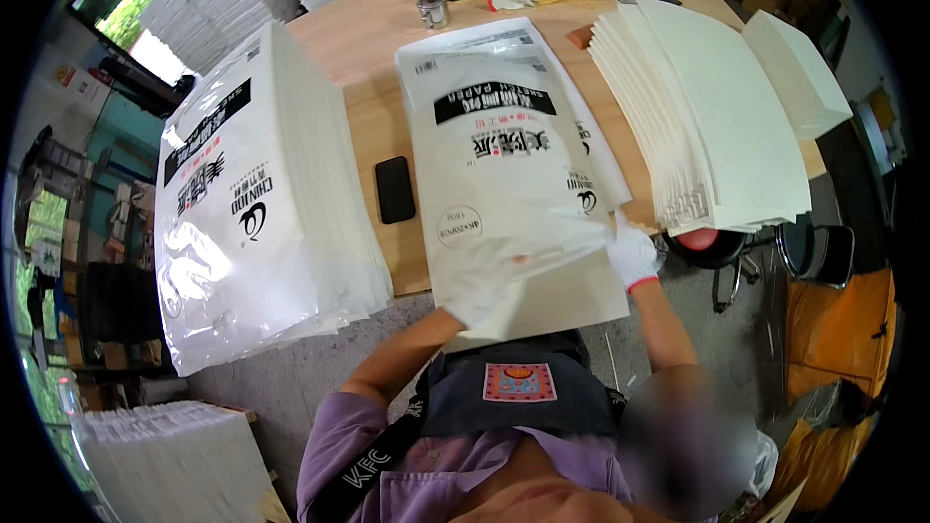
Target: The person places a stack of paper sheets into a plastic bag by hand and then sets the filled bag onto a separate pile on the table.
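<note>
A clear plastic bag (502, 160) with black and red print lies in front of me, with a sheaf of cream paper (567, 300) partly inside it. The paper's near end sticks out of the bag's mouth and over the table edge. My right hand (635, 254), in a white glove with a red cuff, pinches the right corner of the bag's mouth and pulls the film taut. My left hand (472, 298), also gloved, is at the left side of the mouth beside the paper; film and blur hide its fingers.
A tall stack of filled bags (262, 203) stands at the left, with a black phone (394, 190) beside it. Fanned cream paper stacks (722, 116) lie at the right. A metal tin (432, 10) stands at the back. A stool (712, 250) is below the right edge.
</note>
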A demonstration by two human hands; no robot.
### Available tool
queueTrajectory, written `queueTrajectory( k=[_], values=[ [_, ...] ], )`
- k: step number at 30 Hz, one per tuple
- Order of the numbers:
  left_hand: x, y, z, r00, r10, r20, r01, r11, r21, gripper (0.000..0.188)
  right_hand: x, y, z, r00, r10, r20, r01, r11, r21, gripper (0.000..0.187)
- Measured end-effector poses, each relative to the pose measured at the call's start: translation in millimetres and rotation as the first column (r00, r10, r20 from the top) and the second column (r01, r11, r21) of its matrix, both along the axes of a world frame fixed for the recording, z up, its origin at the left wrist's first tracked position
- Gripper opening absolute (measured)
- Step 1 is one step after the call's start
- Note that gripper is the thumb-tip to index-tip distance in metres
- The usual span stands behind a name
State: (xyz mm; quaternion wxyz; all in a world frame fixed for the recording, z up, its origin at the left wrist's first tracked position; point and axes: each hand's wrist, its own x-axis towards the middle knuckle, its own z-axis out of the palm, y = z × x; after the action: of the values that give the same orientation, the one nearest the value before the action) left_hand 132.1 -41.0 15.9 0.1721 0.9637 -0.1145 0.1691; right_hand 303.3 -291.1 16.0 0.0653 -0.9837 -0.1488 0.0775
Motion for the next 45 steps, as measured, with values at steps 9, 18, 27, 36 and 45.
queueTrajectory(
  k=[9, 18, 27, 36, 45],
  values=[
    [-133, 42, -17, 0.896, 0.430, -0.107, -0.436, 0.811, -0.389, 0.018, -79, -76, 44, 0.881, 0.432, -0.195, -0.446, 0.894, -0.036, 0.031],
    [-181, 59, -122, 0.923, -0.023, -0.384, -0.288, -0.705, -0.648, 0.036, -37, -100, 46, 0.490, 0.266, -0.830, -0.038, 0.958, 0.285, 0.037],
    [-72, 50, 81, 0.876, 0.183, -0.447, -0.461, 0.592, -0.661, 0.042, -67, -45, -127, 0.412, 0.618, -0.670, 0.763, 0.168, 0.624, 0.040],
    [-229, 137, 219, 0.641, 0.751, 0.158, -0.268, 0.412, -0.871, 0.049, -49, 187, 42, 0.283, 0.903, -0.324, 0.468, 0.165, 0.868, 0.048],
    [-409, 386, 198, 0.351, 0.932, -0.091, -0.706, 0.200, -0.680, 0.042, -115, 349, 204, 0.142, 0.922, -0.361, 0.099, 0.349, 0.932, 0.043]
  ],
)
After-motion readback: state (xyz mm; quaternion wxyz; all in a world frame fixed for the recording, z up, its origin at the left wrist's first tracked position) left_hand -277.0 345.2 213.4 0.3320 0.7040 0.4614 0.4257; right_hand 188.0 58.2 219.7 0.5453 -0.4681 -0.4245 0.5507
